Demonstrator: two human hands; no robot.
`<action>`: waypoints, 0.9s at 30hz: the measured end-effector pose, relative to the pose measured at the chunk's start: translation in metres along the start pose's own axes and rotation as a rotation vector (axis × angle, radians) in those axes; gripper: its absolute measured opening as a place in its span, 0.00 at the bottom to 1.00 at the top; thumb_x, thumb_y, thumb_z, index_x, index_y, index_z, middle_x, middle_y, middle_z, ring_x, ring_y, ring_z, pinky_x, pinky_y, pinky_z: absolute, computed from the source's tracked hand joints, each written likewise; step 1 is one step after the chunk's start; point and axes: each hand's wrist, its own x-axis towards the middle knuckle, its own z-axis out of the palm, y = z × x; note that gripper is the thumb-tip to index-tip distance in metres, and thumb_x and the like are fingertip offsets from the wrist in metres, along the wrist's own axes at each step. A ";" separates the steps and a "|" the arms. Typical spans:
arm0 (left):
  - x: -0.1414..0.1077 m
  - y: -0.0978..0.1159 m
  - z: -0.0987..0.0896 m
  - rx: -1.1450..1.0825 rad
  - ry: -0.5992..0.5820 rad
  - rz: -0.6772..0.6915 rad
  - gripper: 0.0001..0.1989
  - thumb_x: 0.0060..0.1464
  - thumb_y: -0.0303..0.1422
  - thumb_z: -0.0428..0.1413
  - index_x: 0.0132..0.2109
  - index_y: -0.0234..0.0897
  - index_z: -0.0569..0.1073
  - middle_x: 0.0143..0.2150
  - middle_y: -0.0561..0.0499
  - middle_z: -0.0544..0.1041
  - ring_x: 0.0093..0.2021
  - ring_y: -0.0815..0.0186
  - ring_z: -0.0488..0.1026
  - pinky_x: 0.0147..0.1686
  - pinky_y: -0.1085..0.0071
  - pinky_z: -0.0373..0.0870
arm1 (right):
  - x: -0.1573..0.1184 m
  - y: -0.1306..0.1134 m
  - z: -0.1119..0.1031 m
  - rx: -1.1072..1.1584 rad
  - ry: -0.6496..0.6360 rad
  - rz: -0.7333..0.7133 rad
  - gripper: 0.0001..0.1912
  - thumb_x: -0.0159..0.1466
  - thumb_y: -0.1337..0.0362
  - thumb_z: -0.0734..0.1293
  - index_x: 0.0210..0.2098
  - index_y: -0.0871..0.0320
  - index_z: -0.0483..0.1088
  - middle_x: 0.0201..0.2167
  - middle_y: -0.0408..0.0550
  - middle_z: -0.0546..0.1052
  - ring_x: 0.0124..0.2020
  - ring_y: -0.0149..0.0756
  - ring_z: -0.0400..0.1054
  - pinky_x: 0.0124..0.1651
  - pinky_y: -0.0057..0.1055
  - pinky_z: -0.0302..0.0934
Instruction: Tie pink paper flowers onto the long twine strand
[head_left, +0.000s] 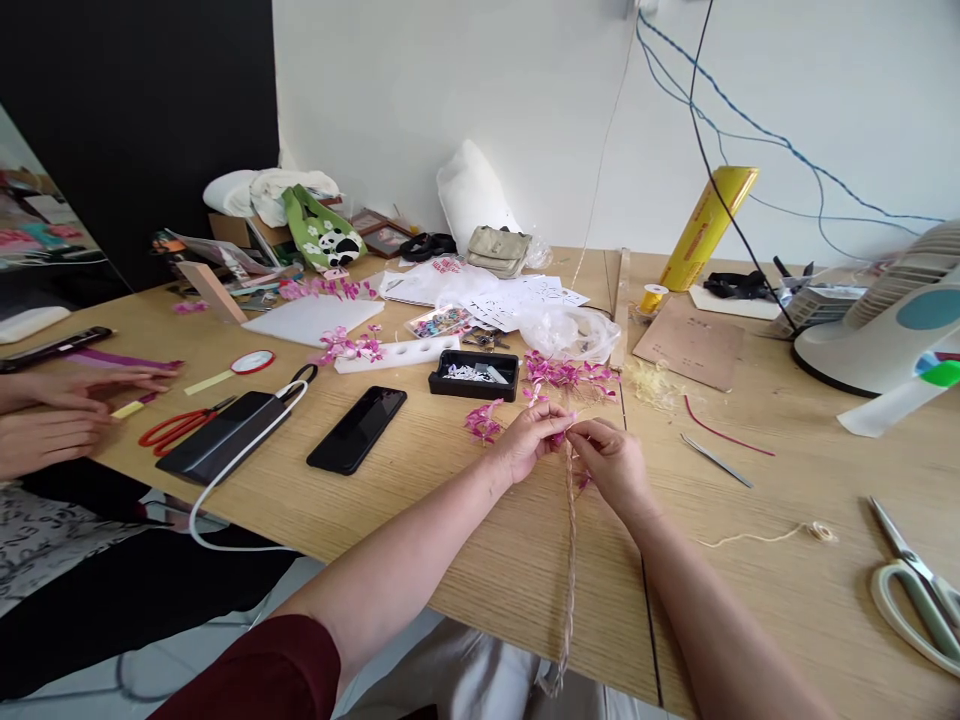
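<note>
My left hand point(534, 440) is closed in a pinch on a pink flower point(561, 436), at the top of a braided cord point(570, 560). The braid hangs down over the table's front edge toward my lap. Close against it, my right hand point(611, 462) has thumb and finger pinched together on a fine pale thread point(586, 413); the exact grip is partly hidden. More pink flowers point(570, 372) lie just behind my hands, with a small cluster point(484, 421) left of them. Some petals point(583, 481) show below my fingers beside the braid.
A black box of small parts point(474, 375), a phone point(357, 428) and a power bank point(221, 436) lie to the left. Another person's hands point(56, 425) work there. On the right are tweezers point(718, 462), pale string point(821, 532), scissors point(911, 575) and a fan point(892, 310).
</note>
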 end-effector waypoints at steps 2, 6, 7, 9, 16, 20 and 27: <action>0.000 -0.002 0.001 -0.033 0.022 -0.006 0.12 0.39 0.34 0.63 0.28 0.33 0.69 0.25 0.56 0.65 0.24 0.77 0.61 0.25 0.78 0.55 | 0.000 -0.001 0.000 -0.083 0.023 -0.059 0.08 0.58 0.63 0.62 0.27 0.54 0.73 0.24 0.45 0.71 0.26 0.32 0.66 0.31 0.28 0.58; 0.000 -0.004 0.001 -0.024 0.041 0.005 0.11 0.39 0.34 0.63 0.28 0.33 0.69 0.25 0.56 0.65 0.23 0.77 0.60 0.24 0.77 0.55 | 0.000 -0.004 0.000 -0.038 0.021 -0.011 0.08 0.57 0.61 0.63 0.24 0.55 0.71 0.22 0.44 0.70 0.24 0.32 0.65 0.29 0.28 0.58; 0.000 -0.004 0.001 -0.012 0.039 0.008 0.11 0.39 0.34 0.63 0.28 0.33 0.69 0.25 0.56 0.65 0.23 0.77 0.60 0.24 0.77 0.55 | 0.000 -0.004 0.000 0.047 -0.011 0.058 0.08 0.56 0.60 0.63 0.24 0.55 0.70 0.20 0.43 0.69 0.22 0.31 0.63 0.27 0.28 0.58; 0.000 -0.004 0.001 0.004 0.034 0.011 0.10 0.40 0.33 0.62 0.28 0.33 0.69 0.25 0.56 0.65 0.23 0.77 0.60 0.24 0.77 0.54 | 0.000 -0.006 0.000 0.270 -0.107 0.241 0.09 0.56 0.58 0.63 0.24 0.55 0.68 0.15 0.40 0.65 0.16 0.29 0.59 0.20 0.27 0.57; 0.003 -0.004 -0.003 -0.013 0.007 0.051 0.09 0.42 0.33 0.62 0.28 0.33 0.70 0.23 0.56 0.65 0.23 0.77 0.60 0.24 0.78 0.55 | 0.001 -0.012 -0.002 0.616 -0.294 0.479 0.12 0.53 0.54 0.67 0.26 0.57 0.64 0.12 0.35 0.61 0.12 0.25 0.55 0.15 0.24 0.53; 0.006 -0.007 -0.006 -0.144 0.029 0.055 0.12 0.46 0.39 0.59 0.35 0.34 0.71 0.26 0.53 0.69 0.26 0.75 0.65 0.28 0.77 0.60 | 0.002 -0.012 -0.004 0.748 -0.264 0.525 0.13 0.51 0.55 0.69 0.25 0.57 0.64 0.12 0.34 0.60 0.12 0.23 0.51 0.14 0.22 0.48; 0.000 -0.012 0.003 -0.024 0.039 0.114 0.10 0.45 0.35 0.60 0.34 0.33 0.75 0.31 0.51 0.74 0.29 0.73 0.67 0.31 0.76 0.60 | 0.002 -0.006 -0.007 0.916 -0.195 0.530 0.13 0.52 0.57 0.70 0.26 0.58 0.65 0.13 0.36 0.63 0.13 0.21 0.47 0.15 0.22 0.36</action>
